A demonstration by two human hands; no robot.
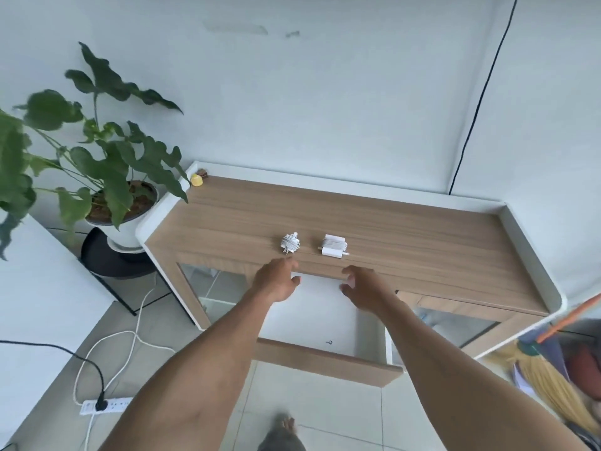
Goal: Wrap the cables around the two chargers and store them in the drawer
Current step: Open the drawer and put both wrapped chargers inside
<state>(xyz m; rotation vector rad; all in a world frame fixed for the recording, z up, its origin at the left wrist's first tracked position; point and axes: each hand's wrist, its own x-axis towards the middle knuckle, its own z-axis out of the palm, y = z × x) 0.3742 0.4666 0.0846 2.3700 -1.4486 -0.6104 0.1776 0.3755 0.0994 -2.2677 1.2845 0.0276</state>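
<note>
Hovering above the open drawer [325, 364], the left hand [276, 283] and right hand [366, 288] hang at the front edge of the counter [422, 242]. Each holds nothing, its fingers loosely curled and a little spread, the thumb apart from them. Both chargers lie on the counter close to that edge, cables already wound. The left charger [290, 244] is just beyond the left fingertips and the right charger [335, 246] a little past the right hand; the two are near each other but not touching.

The step in hand looks like the pick-up. It would go best with each hand closing across the coils, thumb on one side and fingers on the other, so no loose end springs free. The left bundle looks looser and wants the firmer hold.

The drawer sits directly below, pulled well out, so the path is short: lift, draw back over the edge, lower. The counter's front has no lip; the white rim [527, 245] guards only the back and sides. A plant [97, 164] on the left and a broom [546, 379] on the right stand well apart from that path.
</note>
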